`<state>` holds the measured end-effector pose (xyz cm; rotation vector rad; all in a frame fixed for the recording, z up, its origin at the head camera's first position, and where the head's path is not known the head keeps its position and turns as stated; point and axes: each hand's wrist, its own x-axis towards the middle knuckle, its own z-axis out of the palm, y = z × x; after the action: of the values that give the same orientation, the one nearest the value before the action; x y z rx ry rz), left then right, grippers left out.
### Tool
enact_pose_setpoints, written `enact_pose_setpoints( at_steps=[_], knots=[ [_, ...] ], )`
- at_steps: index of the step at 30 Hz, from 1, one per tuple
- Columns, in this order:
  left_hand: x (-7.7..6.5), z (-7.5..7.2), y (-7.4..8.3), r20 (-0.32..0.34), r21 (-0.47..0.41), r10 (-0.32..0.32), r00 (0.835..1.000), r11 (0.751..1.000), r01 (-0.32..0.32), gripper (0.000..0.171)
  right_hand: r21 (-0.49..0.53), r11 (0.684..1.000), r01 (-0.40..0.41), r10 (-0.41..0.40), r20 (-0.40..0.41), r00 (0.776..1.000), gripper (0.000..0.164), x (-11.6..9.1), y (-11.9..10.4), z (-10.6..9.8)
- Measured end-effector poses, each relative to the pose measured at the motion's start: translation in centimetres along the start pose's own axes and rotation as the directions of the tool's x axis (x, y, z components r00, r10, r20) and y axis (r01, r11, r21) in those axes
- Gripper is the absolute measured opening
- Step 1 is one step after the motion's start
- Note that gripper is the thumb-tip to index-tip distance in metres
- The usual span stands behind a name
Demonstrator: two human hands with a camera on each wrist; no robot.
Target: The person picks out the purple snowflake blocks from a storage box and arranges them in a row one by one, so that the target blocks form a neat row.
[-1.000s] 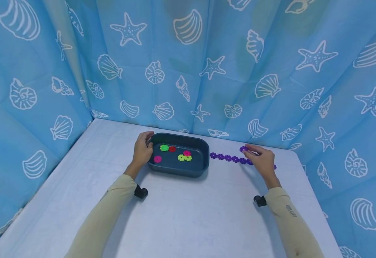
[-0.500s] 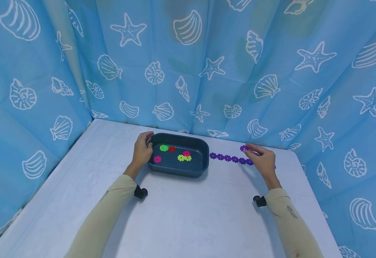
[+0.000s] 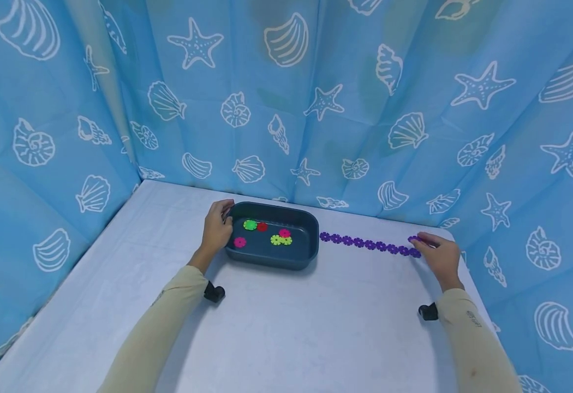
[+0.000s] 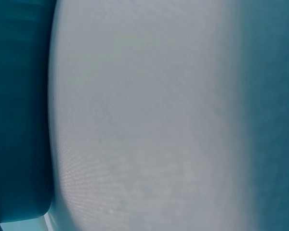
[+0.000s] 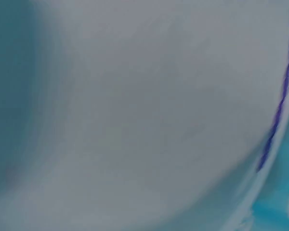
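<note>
My left hand point(image 3: 218, 229) grips the left end of a dark blue-grey plastic bin point(image 3: 267, 261), fingers outside and thumb at the rim. Inside lie several flower-shaped discs, among them a green disc point(image 3: 250, 225), a red disc point(image 3: 262, 227), a pink disc point(image 3: 239, 242) and a yellow disc point(image 3: 276, 240). From the bin's right side a row of purple flower discs point(image 3: 358, 242) stretches across the table. Just above its right end, my right hand point(image 3: 442, 261) pinches one purple flower disc point(image 3: 414, 239) between thumb and fingers. The right wrist view shows the purple row point(image 5: 285, 86) edge-on.
A white cloth covers the table point(image 3: 306, 327). Blue curtains point(image 3: 286, 98) with shell and starfish prints hang behind and at both sides. Each wrist carries a small black camera mount, such as the right one point(image 3: 428, 312). The bin's dark wall point(image 4: 19, 115) fills the left wrist view's left side.
My right hand has moved right along the purple row with the pinched disc, from above its middle to its right end, uncovering more discs. The left hand and bin have stayed put.
</note>
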<state>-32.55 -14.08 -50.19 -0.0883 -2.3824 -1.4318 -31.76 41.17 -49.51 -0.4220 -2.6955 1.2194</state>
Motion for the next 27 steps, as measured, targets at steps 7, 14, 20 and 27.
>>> enact_pose_setpoints(
  at_steps=[7,14,20,27],
  knots=[
    [0.3,-0.1,-0.3,-0.004,0.007,0.012,1.0,1.0,-0.012,0.042,-0.036,0.996,-0.078,0.078,-0.012,0.997,0.051,0.6,2.9,-0.9],
    [0.2,0.0,-0.1,-0.001,0.005,0.019,1.0,1.0,-0.019,0.042,-0.053,0.989,-0.135,0.134,-0.019,0.991,0.047,1.0,3.6,-0.5],
    [0.2,0.1,-0.2,0.0,0.013,0.01,1.0,1.0,-0.01,0.042,-0.054,0.987,-0.155,0.155,-0.003,0.988,0.048,1.1,3.7,-0.3],
    [0.1,0.0,-0.2,-0.001,0.014,0.004,1.0,1.0,-0.004,0.042,-0.101,0.985,-0.142,0.144,0.016,0.989,0.046,1.1,3.6,-0.3]
  ],
)
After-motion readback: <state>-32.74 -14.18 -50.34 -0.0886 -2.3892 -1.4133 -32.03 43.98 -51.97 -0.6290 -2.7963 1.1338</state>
